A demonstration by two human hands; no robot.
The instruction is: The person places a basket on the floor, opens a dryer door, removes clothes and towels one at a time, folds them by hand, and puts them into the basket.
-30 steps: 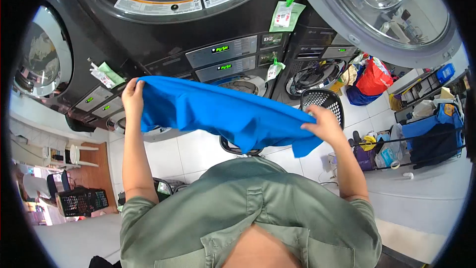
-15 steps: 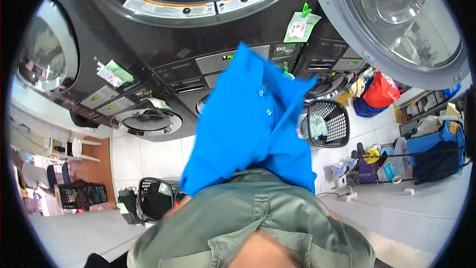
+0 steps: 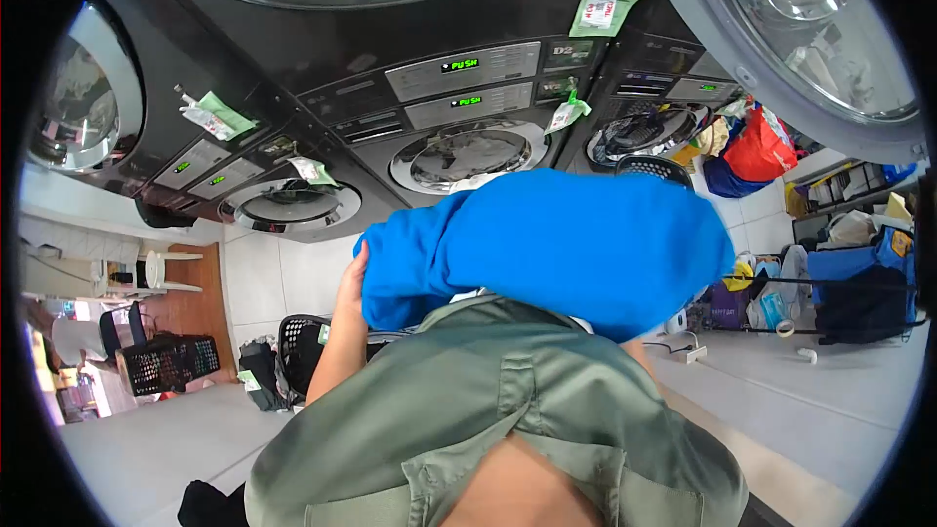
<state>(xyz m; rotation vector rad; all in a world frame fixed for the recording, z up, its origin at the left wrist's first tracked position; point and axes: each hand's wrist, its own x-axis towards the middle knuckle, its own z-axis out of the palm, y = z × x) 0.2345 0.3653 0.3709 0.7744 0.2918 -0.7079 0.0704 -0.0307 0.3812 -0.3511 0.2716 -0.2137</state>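
Observation:
A bright blue polo shirt [image 3: 576, 244] is gathered up in front of my body, held crosswise with its collar and buttons out of sight. My left hand [image 3: 355, 278] grips the bunched left end of the shirt, thumb on the near side and the other fingers mostly behind the cloth. My right hand is hidden by the right end of the shirt; just a bit of that forearm shows below the fabric. Behind the shirt, a front-loading washer door [image 3: 468, 156] with laundry inside is partly covered.
Stacked dark machines with lit panels [image 3: 464, 65] line the front. An open round door [image 3: 800, 39] juts out at upper right. Dark clothes fill a black basket [image 3: 293, 332] at left. A red bag [image 3: 759, 151] and a rack with hanging clothes [image 3: 859, 293] stand at right.
The shirt was hanging upright with its collar up and buttons showing; it has swung down to the right and is bunched sideways. My left hand has come into clearer view.

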